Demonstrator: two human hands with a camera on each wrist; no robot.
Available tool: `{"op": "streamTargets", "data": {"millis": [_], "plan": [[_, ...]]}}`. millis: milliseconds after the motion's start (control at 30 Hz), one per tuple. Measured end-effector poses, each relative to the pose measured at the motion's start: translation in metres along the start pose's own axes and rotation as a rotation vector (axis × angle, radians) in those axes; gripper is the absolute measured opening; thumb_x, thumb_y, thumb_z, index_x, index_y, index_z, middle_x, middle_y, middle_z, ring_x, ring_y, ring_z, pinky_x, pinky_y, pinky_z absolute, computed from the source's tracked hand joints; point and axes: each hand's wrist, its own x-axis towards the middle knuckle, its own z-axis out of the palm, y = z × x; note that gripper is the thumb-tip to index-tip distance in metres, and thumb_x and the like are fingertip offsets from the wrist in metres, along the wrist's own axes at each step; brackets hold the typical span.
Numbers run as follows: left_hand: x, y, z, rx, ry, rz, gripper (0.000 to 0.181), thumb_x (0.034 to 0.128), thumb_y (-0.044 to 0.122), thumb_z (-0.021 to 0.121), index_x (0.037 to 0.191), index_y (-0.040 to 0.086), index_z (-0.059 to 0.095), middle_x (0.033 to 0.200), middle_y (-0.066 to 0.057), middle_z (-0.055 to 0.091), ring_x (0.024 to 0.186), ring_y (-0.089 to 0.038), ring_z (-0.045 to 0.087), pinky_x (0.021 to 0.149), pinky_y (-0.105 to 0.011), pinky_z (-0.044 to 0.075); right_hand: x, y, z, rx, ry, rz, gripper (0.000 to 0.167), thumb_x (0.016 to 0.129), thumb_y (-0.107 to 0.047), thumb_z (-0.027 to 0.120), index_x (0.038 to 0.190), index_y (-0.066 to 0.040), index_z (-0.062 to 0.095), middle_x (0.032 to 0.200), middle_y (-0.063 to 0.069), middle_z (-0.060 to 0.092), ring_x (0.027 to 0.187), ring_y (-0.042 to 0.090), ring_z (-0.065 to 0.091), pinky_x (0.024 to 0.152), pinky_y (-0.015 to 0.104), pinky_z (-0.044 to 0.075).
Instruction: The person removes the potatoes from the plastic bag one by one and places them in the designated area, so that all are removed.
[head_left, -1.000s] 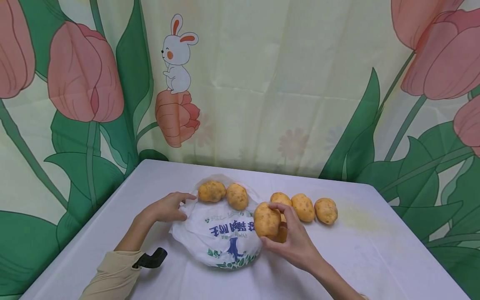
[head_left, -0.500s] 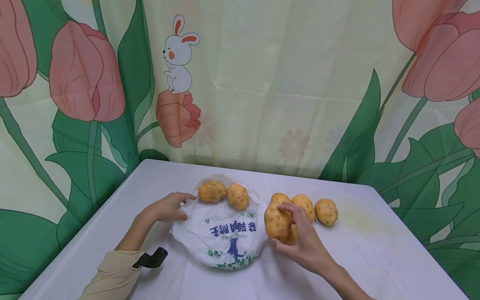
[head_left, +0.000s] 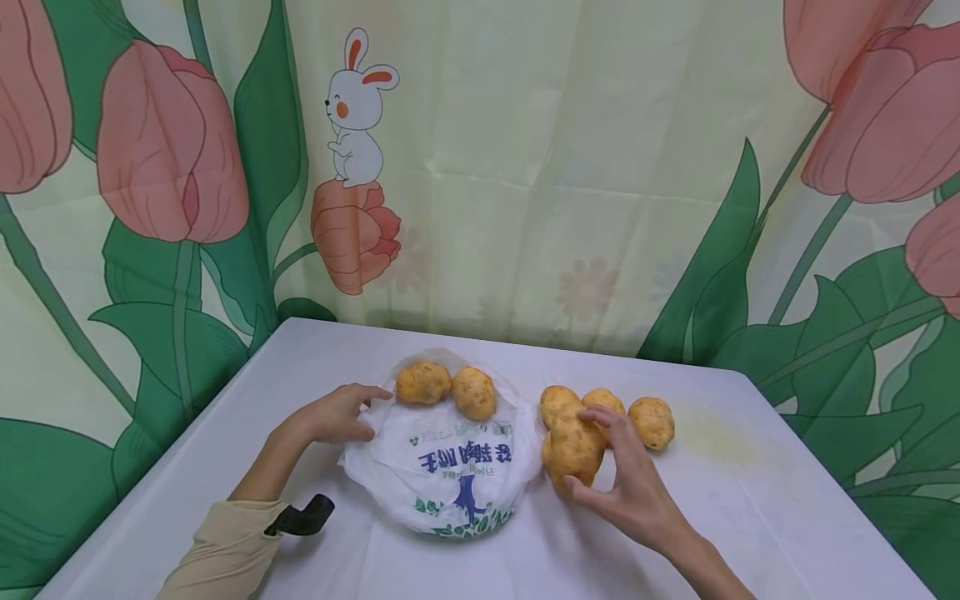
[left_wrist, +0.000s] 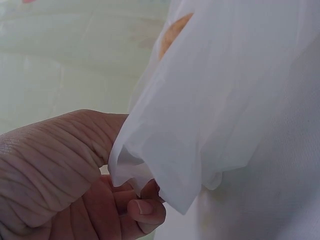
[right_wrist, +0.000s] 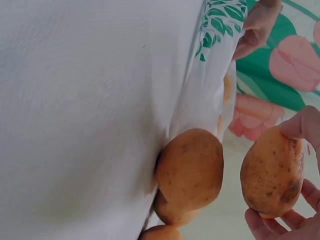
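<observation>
A white plastic bag (head_left: 468,450) with blue and green print lies spread at mid-table, two potatoes (head_left: 423,382) at its far opening. My left hand (head_left: 335,417) holds the bag's left edge; in the left wrist view the thin plastic (left_wrist: 170,135) passes between the thumb and curled fingers of that hand (left_wrist: 75,175). Just right of the bag, my right hand (head_left: 633,483) grips a potato (head_left: 575,446) between thumb and fingers. The right wrist view has this potato (right_wrist: 272,172) raised beside another potato (right_wrist: 190,167), which the held one mostly covers in the head view.
Behind the held potato is a row of three potatoes (head_left: 652,422) on the white-covered table (head_left: 750,500). Beyond the table's far edge hangs a curtain (head_left: 510,183) printed with tulips and a rabbit. A black device (head_left: 303,515) is strapped at my left wrist.
My right hand has carried its potato to the right, off the bag's edge and in front of the potatoes there. My left hand and the bag have hardly moved.
</observation>
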Motion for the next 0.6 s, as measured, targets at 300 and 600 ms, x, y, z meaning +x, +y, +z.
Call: {"op": "streamTargets", "data": {"millis": [300,600], "plan": [[-0.001,0.001,0.0,0.003,-0.003,-0.001,0.063,0.0822,-0.001,0.077,0.142,-0.001,0.056,0.12,-0.022,0.063,0.094,-0.025,0.057,0.074,-0.033,0.055,-0.006,0.007,-0.01,-0.017,0.021,0.03,0.082,0.069,-0.005,0.09,0.14,-0.009,0.048,0.145,0.011,0.048,0.132,0.025,0.045,0.098,0.005,0.031],[-0.001,0.002,0.0,0.004,-0.003,-0.011,0.063,0.0833,0.0,0.077,0.142,0.0,0.056,0.12,-0.021,0.063,0.095,-0.026,0.057,0.077,-0.034,0.057,-0.011,0.018,-0.02,-0.021,0.032,0.036,0.085,0.067,0.0,0.089,0.14,-0.007,0.047,0.144,0.015,0.047,0.132,0.028,0.043,0.1,0.001,0.025]]}}
